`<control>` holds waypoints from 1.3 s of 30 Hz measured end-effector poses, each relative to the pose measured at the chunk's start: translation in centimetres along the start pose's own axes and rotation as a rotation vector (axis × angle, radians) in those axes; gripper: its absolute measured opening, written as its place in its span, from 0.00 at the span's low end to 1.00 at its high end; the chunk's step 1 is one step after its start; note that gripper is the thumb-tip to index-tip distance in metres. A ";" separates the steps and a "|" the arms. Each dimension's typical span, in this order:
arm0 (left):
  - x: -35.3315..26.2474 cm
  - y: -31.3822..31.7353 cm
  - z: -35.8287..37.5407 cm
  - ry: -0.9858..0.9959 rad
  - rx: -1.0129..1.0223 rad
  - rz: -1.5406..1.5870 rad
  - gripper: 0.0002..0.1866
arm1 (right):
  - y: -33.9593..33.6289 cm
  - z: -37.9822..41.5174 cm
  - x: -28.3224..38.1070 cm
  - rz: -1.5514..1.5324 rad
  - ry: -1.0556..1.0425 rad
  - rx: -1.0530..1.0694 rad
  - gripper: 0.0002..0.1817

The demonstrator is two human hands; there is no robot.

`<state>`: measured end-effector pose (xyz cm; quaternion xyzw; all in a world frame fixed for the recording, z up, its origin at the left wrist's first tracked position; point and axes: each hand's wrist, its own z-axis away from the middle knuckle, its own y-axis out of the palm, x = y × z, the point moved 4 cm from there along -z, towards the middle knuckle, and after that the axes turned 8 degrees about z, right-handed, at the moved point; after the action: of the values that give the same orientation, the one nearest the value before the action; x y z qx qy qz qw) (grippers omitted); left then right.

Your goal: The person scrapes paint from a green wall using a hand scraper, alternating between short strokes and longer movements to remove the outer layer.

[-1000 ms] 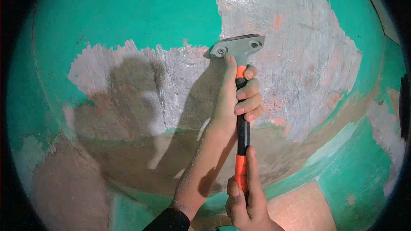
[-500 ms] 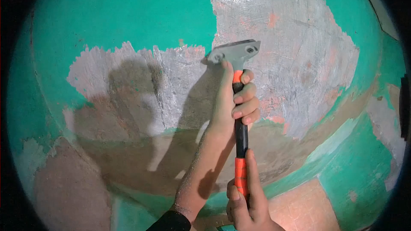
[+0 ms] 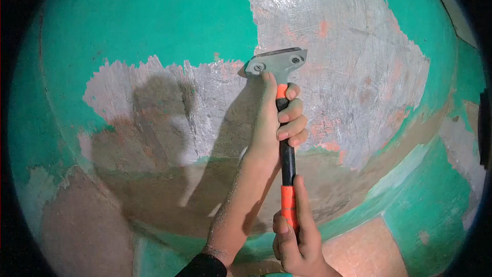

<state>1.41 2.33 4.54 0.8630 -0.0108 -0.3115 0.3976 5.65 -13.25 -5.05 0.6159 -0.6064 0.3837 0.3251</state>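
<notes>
Across the middle of a painted surface, the scraper is held nearly upright, with its grey head at the top. Its handle is gripped by both hands: just under the head the left hand is wrapped around it, with the thumb laid on the head, and the lower end is clasped by the right hand. Whether the surface is touched by the blade cannot be told.

Above and to the left of the scraper, green paint is seen; to its right, a bare grey patch is spread, marked with orange spots. Left of it, another bare patch is partly darkened by a shadow. Below the head, part of the surface is hidden by the left forearm, which is speckled with pale grains. Far to the scraper's right, a dark object is cut off by the view.
</notes>
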 end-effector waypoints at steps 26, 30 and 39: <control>-0.1 1.0 -0.5 0.012 -0.021 0.022 0.26 | -0.7 -0.6 0.8 0.018 -0.040 0.001 0.36; -1.5 2.5 -1.5 0.086 -0.028 -0.004 0.27 | -1.2 -1.9 1.7 0.294 -0.335 -0.013 0.32; -0.4 1.7 -1.1 0.040 0.015 0.074 0.26 | -0.8 -0.4 2.8 0.012 0.087 -0.003 0.36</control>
<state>2.04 2.03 6.48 0.8711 -0.0369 -0.2791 0.4023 6.38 -14.25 -2.40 0.5943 -0.5961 0.4112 0.3498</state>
